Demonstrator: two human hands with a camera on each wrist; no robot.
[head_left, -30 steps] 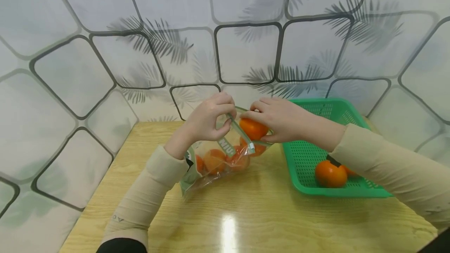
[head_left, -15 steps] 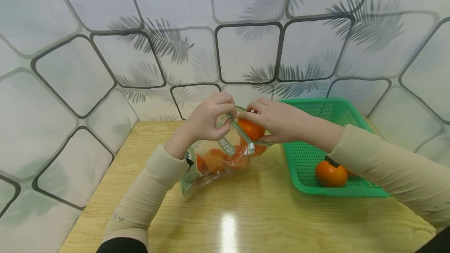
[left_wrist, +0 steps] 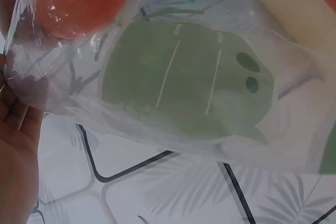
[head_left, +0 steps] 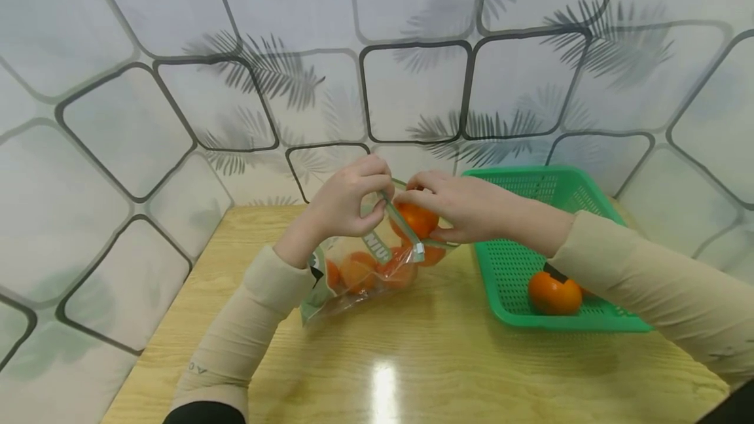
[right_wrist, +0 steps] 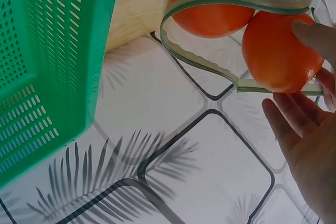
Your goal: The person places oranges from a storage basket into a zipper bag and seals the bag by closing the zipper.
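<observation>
A clear zip bag (head_left: pixel 321 306) with green print lies on the table, several orange persimmons (head_left: pixel 359 271) inside it. My left hand (head_left: pixel 352 198) pinches the zip edge at the bag's mouth and lifts it. My right hand (head_left: pixel 468 207) holds another persimmon (head_left: pixel 417 220) between thumb and fingers, partly inside the mouth. In the right wrist view this persimmon (right_wrist: pixel 278 51) sits between the two zip strips, touching a persimmon (right_wrist: pixel 215 19) in the bag. The left wrist view shows the bag's green printed side (left_wrist: pixel 184 87), with only part of the left hand (left_wrist: pixel 18 156) at the edge.
A green perforated basket (head_left: pixel 501 309) stands to the right of the bag, under the right forearm. In it lies a persimmon (head_left: pixel 555 293) with a dark top, and another is mostly hidden by the sleeve. A patterned wall covering (head_left: pixel 418 90) rises behind the wooden table (head_left: pixel 330 371).
My right hand has moved slightly left and down, bringing the held persimmon further into the bag's mouth. The left hand keeps its pinch on the zip edge, nearly still.
</observation>
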